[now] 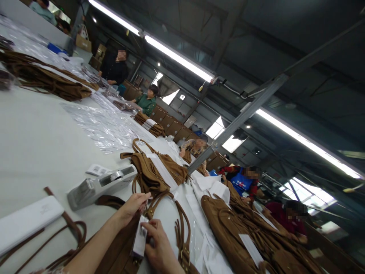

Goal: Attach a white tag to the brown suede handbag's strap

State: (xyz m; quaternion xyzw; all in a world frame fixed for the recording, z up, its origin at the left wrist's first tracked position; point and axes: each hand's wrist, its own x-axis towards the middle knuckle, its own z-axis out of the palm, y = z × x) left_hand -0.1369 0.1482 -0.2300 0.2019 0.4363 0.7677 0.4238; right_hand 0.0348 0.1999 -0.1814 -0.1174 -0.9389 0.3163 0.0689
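No wording can be read. White lettering on the blue apron (239, 180) of a co-worker (253, 191) is too small to make out, and the dark print on the white label (97, 170) beside the tape dispenser (99, 186) is blurred. The white packet (31, 220) at near left bears a faint, illegible grey mark.

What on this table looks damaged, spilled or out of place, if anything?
Nothing clearly stands out: I see no spill or damage. The plastic sheets are wrinkled, and the nearest brown bag is partly hidden. The whole scene slants, probably from the tilted camera.
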